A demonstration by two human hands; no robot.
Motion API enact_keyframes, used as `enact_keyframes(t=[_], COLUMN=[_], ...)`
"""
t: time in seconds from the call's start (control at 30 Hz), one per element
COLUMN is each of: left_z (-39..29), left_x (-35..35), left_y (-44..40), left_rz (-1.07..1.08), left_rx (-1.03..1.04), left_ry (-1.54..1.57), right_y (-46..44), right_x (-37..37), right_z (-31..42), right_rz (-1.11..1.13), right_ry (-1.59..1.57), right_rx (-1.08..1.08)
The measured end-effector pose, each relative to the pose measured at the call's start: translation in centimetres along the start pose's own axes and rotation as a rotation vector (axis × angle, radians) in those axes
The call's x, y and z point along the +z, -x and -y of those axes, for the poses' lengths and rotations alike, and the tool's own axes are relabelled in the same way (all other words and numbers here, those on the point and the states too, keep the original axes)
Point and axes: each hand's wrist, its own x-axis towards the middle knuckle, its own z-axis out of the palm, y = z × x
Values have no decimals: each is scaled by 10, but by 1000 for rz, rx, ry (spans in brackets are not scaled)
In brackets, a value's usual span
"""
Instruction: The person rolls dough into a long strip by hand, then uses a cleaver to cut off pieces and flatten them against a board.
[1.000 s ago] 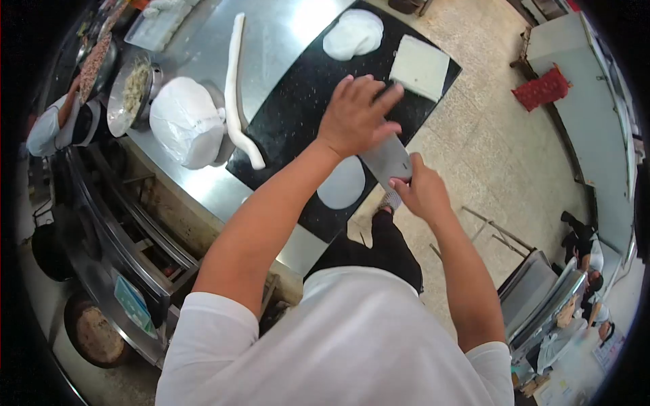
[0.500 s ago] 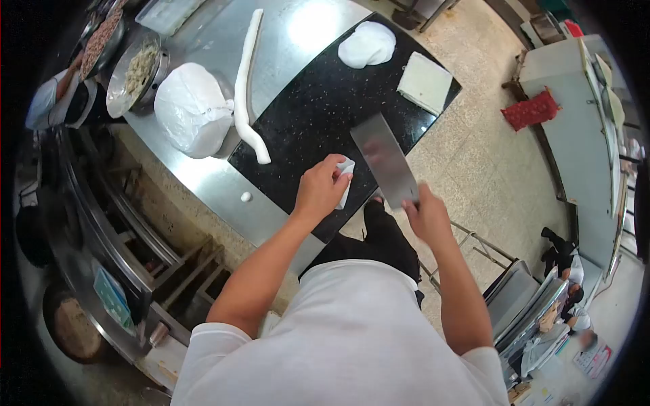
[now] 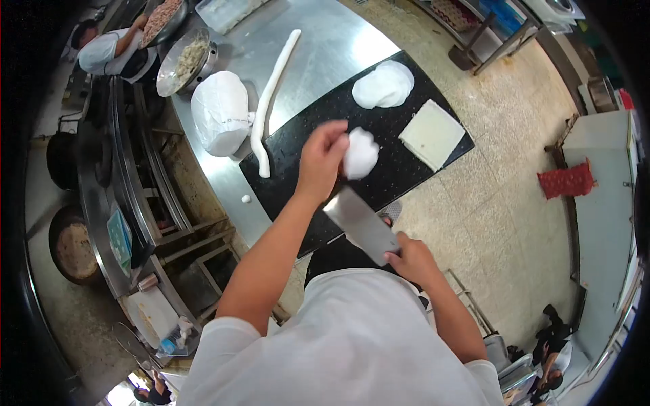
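My left hand (image 3: 323, 159), its fingers curled, pinches the edge of a thin white dough piece (image 3: 361, 154) over the black board (image 3: 308, 132). In my right hand (image 3: 414, 259) is the handle of a broad cleaver (image 3: 362, 227), whose blade points up and left across the board's near edge. Beyond the dough piece lies a pile of white dough rounds (image 3: 384, 84). A pale square stack (image 3: 432, 134) rests at the board's right. Along the board's left side stretches a long dough rope (image 3: 271, 91); a tiny dough lump (image 3: 246, 199) is on the steel table (image 3: 254, 213).
Left of the rope are a white-wrapped bundle (image 3: 221, 114) and a bowl of shredded filling (image 3: 188, 62). Another person (image 3: 112, 53) stands at the upper left by a bowl of pink filling (image 3: 162, 21). Stove equipment (image 3: 125, 169) runs along the left.
The view has shifted. My left hand has lifted the dough piece from the board's near end and moved forward with it. The cleaver has come back nearer to my body.
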Motion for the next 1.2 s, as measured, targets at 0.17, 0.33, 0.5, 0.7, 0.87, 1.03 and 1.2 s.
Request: enact_keyframes(t=[0.17, 0.33, 0.5, 0.7, 0.87, 1.03, 1.2], left_z=[19, 20, 51, 74, 83, 77, 59], left_x=[27, -10, -96, -162, -191, -206, -211], left_y=[-86, -24, 62, 49, 43, 43, 38], left_rz=[-93, -70, -485, -489, -350, -252, -218], left_rx=[-117, 267, 235, 329, 391, 448, 411], left_ry=[134, -623, -870, -913, -770, -830, -726], right_y=[24, 3, -78, -51, -55, -88, -97], right_x=[-38, -52, -23, 12, 50, 75, 86], right_z=[-43, -44, -32, 22, 107, 214, 192], right_rz=[-208, -512, -597, -544, -408, -358, -228], right_ry=[-157, -724, -1167, -1080, 131, 542, 518], right_rx=[-18, -174, 35, 246, -14, -242, -121])
